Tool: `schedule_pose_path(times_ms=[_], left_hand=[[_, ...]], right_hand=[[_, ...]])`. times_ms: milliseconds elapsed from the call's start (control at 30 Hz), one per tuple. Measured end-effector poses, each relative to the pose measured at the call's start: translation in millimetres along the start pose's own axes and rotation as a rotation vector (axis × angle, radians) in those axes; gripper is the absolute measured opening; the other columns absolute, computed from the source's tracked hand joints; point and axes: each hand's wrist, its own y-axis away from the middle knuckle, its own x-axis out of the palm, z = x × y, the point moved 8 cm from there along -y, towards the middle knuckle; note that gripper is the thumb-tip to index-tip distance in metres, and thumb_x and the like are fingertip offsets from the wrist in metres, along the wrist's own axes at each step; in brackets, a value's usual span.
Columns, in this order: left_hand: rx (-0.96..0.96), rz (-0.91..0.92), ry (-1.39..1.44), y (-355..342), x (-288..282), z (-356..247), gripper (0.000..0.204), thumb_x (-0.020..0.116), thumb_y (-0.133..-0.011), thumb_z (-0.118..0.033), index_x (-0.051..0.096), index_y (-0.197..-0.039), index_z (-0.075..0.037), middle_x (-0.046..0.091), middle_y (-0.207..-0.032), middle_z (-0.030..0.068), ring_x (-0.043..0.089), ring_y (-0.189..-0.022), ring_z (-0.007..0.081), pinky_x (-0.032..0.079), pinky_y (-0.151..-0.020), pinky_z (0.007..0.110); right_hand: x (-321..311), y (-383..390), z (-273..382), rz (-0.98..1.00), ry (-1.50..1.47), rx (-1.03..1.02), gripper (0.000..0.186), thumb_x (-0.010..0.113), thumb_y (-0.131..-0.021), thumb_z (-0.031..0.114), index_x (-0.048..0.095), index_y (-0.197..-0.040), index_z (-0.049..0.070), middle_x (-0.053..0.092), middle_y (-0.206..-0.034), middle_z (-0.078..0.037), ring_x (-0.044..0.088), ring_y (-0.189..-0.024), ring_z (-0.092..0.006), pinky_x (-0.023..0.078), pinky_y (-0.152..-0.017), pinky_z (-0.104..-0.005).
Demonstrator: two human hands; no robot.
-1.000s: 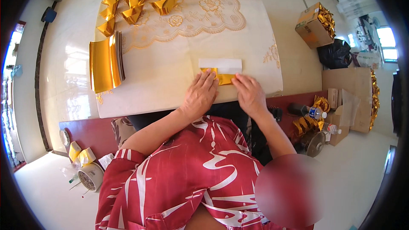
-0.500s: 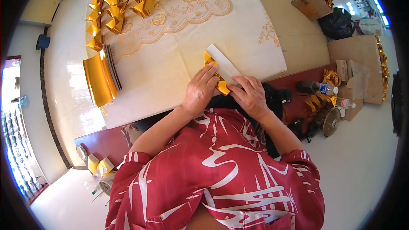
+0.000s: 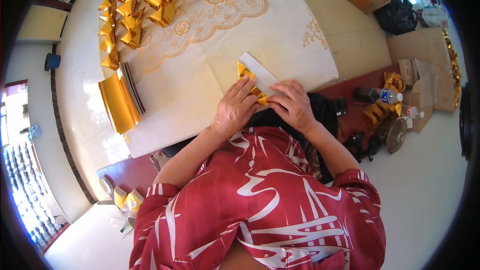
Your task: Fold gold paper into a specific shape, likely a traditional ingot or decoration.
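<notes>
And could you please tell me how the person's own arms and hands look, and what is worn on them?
The left hand and right hand are bare, without visible gloves or watch. The forearms are also bare, below loose, shiny red sleeves with white streaks.

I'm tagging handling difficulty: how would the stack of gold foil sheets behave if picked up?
The stack of gold foil sheets would likely flex, since it lies bowed; its sheets may slip apart, given the glossy top and splayed edges.
</notes>
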Motion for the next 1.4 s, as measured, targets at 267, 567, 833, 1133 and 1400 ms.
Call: schedule_pose_path(times_ms=[267, 567, 833, 1133, 1400], left_hand=[[-0.131, -0.066, 0.058, -2.7, -0.5, 4.7, 0.015, 0.073, -0.076, -0.003, 0.064, -0.087, -0.002, 0.057, -0.133, 0.0192, 0.052, -0.128, 0.0397, 0.044, -0.103, 0.048], [-0.164, -0.095, 0.004, -14.4, -1.0, 9.3, 0.012, 0.074, -0.076, -0.009, 0.064, -0.079, -0.003, 0.059, -0.129, 0.0141, 0.054, -0.117, 0.0347, 0.043, -0.095, 0.045], [-0.181, -0.109, -0.045, -19.5, 0.9, 12.6, 0.014, 0.076, -0.073, -0.010, 0.063, -0.074, -0.006, 0.062, -0.123, 0.0099, 0.057, -0.110, 0.0313, 0.044, -0.090, 0.043], [-0.181, -0.122, -0.073, -19.2, 2.6, 12.6, 0.017, 0.077, -0.071, -0.011, 0.060, -0.073, -0.008, 0.062, -0.122, 0.0092, 0.057, -0.109, 0.0308, 0.044, -0.090, 0.042], [-0.179, -0.119, -0.104, -19.3, 3.2, 10.6, 0.017, 0.076, -0.071, -0.010, 0.060, -0.075, -0.007, 0.062, -0.123, 0.0098, 0.057, -0.109, 0.0311, 0.044, -0.091, 0.042]], right_hand=[[-4.9, 5.4, -16.5, -0.066, -0.101, 0.102, 0.014, 0.077, -0.075, 0.013, 0.070, -0.087, 0.009, 0.062, -0.115, -0.006, 0.058, -0.109, -0.0291, 0.045, -0.096, -0.0416], [1.1, 13.6, -23.3, -0.175, -0.089, 0.302, 0.015, 0.078, -0.077, 0.010, 0.064, -0.080, 0.005, 0.061, -0.123, -0.013, 0.054, -0.122, -0.0345, 0.041, -0.104, -0.0454], [7.0, 17.9, -25.2, -0.170, 0.010, 0.347, 0.016, 0.076, -0.078, 0.014, 0.061, -0.079, 0.008, 0.058, -0.130, -0.012, 0.049, -0.129, -0.0358, 0.036, -0.108, -0.0510], [8.8, 17.2, -23.9, -0.156, 0.031, 0.361, 0.017, 0.076, -0.076, 0.013, 0.060, -0.080, 0.010, 0.057, -0.133, -0.011, 0.048, -0.131, -0.0340, 0.034, -0.110, -0.0527], [12.0, 18.0, -22.9, -0.159, 0.049, 0.349, 0.018, 0.075, -0.076, 0.010, 0.059, -0.085, 0.011, 0.056, -0.134, -0.011, 0.048, -0.131, -0.0336, 0.033, -0.111, -0.0526]])
